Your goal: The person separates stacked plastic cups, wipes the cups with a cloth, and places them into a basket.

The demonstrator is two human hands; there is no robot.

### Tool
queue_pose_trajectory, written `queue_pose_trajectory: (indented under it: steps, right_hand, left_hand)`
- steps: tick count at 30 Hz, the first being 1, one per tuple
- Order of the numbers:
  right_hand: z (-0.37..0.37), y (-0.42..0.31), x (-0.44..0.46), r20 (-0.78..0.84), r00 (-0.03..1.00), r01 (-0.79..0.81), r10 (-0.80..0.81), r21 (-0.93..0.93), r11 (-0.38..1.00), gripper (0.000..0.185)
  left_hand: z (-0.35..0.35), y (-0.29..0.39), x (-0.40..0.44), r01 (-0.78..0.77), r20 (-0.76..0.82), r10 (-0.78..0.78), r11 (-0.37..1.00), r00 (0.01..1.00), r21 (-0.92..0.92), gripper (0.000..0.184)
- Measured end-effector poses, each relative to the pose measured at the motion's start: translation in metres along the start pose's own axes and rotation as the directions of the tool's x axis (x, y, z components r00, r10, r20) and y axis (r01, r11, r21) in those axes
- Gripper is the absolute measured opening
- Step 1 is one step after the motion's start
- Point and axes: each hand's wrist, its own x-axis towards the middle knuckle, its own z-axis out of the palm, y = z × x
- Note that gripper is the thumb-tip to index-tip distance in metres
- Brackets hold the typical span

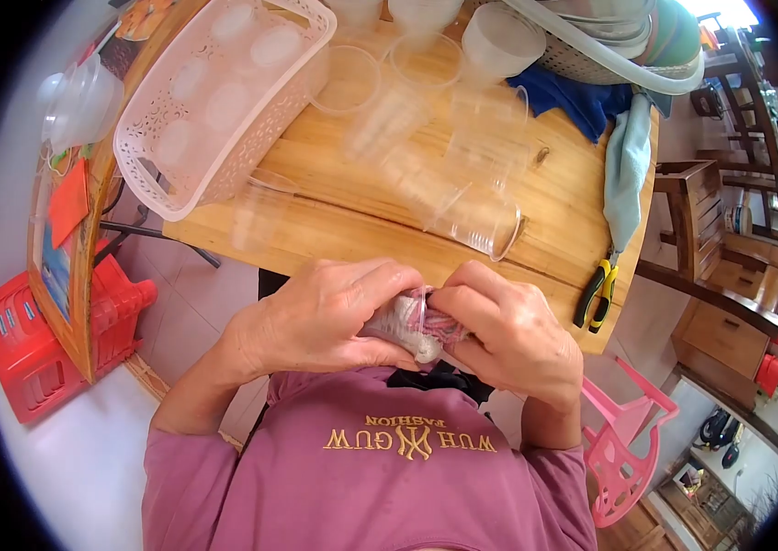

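Observation:
Close to my chest, just off the table's front edge, my left hand (329, 314) is closed around what looks like a clear plastic cup (387, 319), mostly covered by my fingers. A whitish and pink-striped cloth (444, 325) bunches at its opening. The fingertips of my right hand (508, 326) grip this cloth at the rim; how deep it goes inside is hidden. Beyond my hands, several clear plastic cups (476, 225) lie nested on their sides on the wooden table (315, 216).
A pink basket (214, 165) holding round translucent containers stands on the left. Clear tubs (502, 41) and a filled grey basket (591, 69) line the back. Along the right edge lie a blue cloth (568, 101), a light blue cloth (626, 174) and yellow-black pliers (597, 292).

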Motion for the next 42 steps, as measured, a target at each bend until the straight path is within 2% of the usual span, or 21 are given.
queue_pose_trajectory:
  steps: [2, 4, 7, 12, 18, 20, 21, 22, 23, 24, 26, 27, 28, 29, 31, 32, 34, 35, 38, 40, 42]
  right_hand:
    - [0.001, 0.003, 0.002, 0.025, 0.999, -0.047, 0.045, 0.06, 0.997, 0.02]
    - [0.005, 0.005, 0.003, 0.027, 0.987, -0.158, 0.156, 0.156, 0.975, 0.024]
    - [0.013, 0.007, 0.009, -0.004, 0.975, -0.218, 0.223, 0.178, 0.96, 0.023]
    - [0.022, -0.002, 0.017, -0.047, 0.982, -0.183, 0.185, 0.028, 0.983, 0.021]
    - [0.031, 0.001, 0.018, -0.112, 0.992, -0.054, 0.053, 0.001, 0.999, 0.023]
    - [0.028, 0.003, 0.016, -0.113, 0.993, -0.013, 0.013, 0.005, 1.0, 0.024]
    - [0.024, 0.005, 0.014, -0.19, 0.982, 0.021, -0.015, 0.031, 0.999, 0.025]
    - [0.018, 0.006, 0.012, -0.267, 0.963, 0.056, -0.04, 0.052, 0.997, 0.026]
    - [0.011, 0.003, 0.011, -0.354, 0.935, 0.031, -0.013, 0.048, 0.998, 0.029]
    - [0.007, 0.007, 0.005, -0.433, 0.901, 0.006, 0.018, 0.053, 0.999, 0.026]
    - [0.003, 0.012, -0.001, -0.63, 0.773, 0.092, 0.076, 0.23, 0.969, 0.032]
    - [0.009, 0.014, 0.001, -0.697, 0.709, 0.222, 0.107, 0.364, 0.904, 0.038]
    - [0.012, 0.01, 0.003, -0.699, 0.707, 0.225, 0.104, 0.362, 0.905, 0.038]
    - [0.014, 0.002, 0.008, -0.677, 0.734, 0.211, 0.045, 0.29, 0.933, 0.043]
    - [0.018, -0.001, 0.014, -0.551, 0.822, 0.236, -0.142, 0.103, 0.966, 0.059]
    - [0.029, -0.01, 0.013, -0.596, 0.8, 0.198, -0.067, 0.159, 0.967, 0.057]
    - [0.038, -0.006, 0.016, -0.594, 0.785, 0.304, -0.176, 0.121, 0.945, 0.046]
    - [0.046, -0.007, 0.012, -0.567, 0.81, 0.283, -0.149, 0.156, 0.946, 0.038]
    - [0.057, -0.009, 0.013, -0.536, 0.816, 0.268, -0.218, 0.017, 0.963, 0.038]
    - [0.053, -0.005, 0.012, -0.506, 0.833, 0.266, -0.223, 0.013, 0.964, 0.036]
    - [0.05, 0.001, 0.016, -0.623, 0.751, 0.324, -0.221, 0.056, 0.944, 0.033]
  left_hand:
    - [-0.002, 0.001, -0.001, -0.107, -0.054, 0.114, 0.988, 0.992, 0.11, 0.067]
    - [-0.001, 0.004, -0.001, -0.119, -0.066, 0.131, 0.98, 0.989, 0.157, 0.067]
    - [-0.001, 0.007, 0.0, -0.127, -0.078, 0.15, 0.96, 0.986, 0.248, 0.066]
    - [0.001, 0.002, 0.0, -0.083, -0.073, 0.109, 0.95, 0.991, 0.302, 0.063]
    - [-0.005, -0.012, -0.003, 0.055, 0.003, -0.055, 0.992, 0.998, 0.114, 0.058]
    - [-0.009, -0.016, -0.003, 0.158, 0.126, -0.146, 0.983, 0.981, -0.093, 0.062]
    - [-0.007, -0.018, -0.006, 0.16, 0.126, -0.148, 0.983, 0.981, -0.093, 0.062]
    - [-0.003, -0.022, -0.01, 0.231, 0.111, -0.203, 0.873, 0.973, -0.429, 0.067]
    - [0.0, -0.025, -0.012, 0.262, 0.118, -0.258, 0.651, 0.959, -0.712, 0.072]
    - [0.001, -0.028, -0.013, 0.261, 0.118, -0.255, 0.651, 0.96, -0.713, 0.072]
    - [-0.001, -0.031, -0.014, 0.174, 0.085, -0.247, 0.364, 0.965, -0.915, 0.081]
    - [-0.002, -0.033, -0.013, 0.153, 0.073, -0.222, 0.373, 0.972, -0.915, 0.082]
    - [0.0, -0.032, -0.01, 0.151, 0.071, -0.22, 0.376, 0.973, -0.914, 0.082]
    - [0.007, -0.03, -0.004, 0.061, -0.024, -0.269, 0.306, 0.963, -0.95, 0.081]
    - [0.017, -0.02, 0.01, -0.069, -0.176, -0.318, 0.319, 0.932, -0.945, 0.074]
    - [0.021, -0.016, 0.018, -0.133, -0.25, -0.34, 0.332, 0.907, -0.934, 0.072]
    - [0.02, -0.008, 0.026, -0.256, -0.274, -0.5, 0.105, 0.822, -0.961, 0.066]
    - [0.016, -0.016, 0.018, -0.238, -0.186, -0.436, -0.069, 0.88, -0.969, 0.058]
    - [0.02, -0.015, 0.022, -0.237, -0.192, -0.384, -0.074, 0.903, -0.969, 0.055]
    - [0.022, -0.02, 0.023, -0.251, -0.206, -0.34, -0.095, 0.917, -0.963, 0.053]
    - [0.024, -0.017, 0.023, -0.237, -0.23, -0.373, 0.027, 0.899, -0.971, 0.053]
